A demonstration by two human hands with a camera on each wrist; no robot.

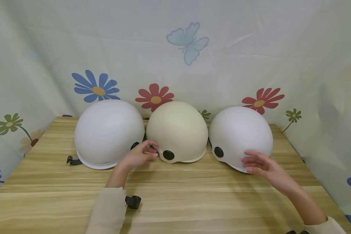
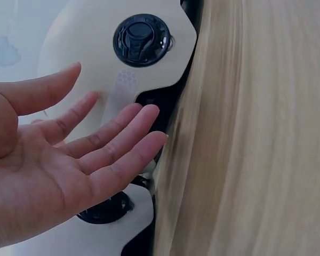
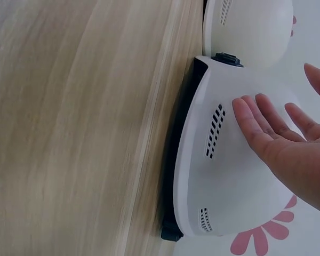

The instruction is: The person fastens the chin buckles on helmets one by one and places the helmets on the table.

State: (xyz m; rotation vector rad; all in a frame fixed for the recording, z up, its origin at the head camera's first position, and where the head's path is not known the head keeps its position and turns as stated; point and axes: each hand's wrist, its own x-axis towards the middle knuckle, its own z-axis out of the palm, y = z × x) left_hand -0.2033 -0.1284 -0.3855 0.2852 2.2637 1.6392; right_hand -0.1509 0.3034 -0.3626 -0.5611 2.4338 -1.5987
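Draped booth (image 1: 17, 78), flowered sheeting (image 1: 128, 55), wood-grain table (image 1: 199, 204)

Head cam is looking fwd & down toward the tabletop's (image 1: 210, 198) far edge; both wrist cams, sideways & v. close, are sharing the cream helmet (image 1: 176, 130).

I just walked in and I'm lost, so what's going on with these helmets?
A person's left hand is by the gap between the left white helmet and the cream helmet. Their right hand is beside the right white helmet. The helmets sit in a row on a wooden table, and neither hand grips one.
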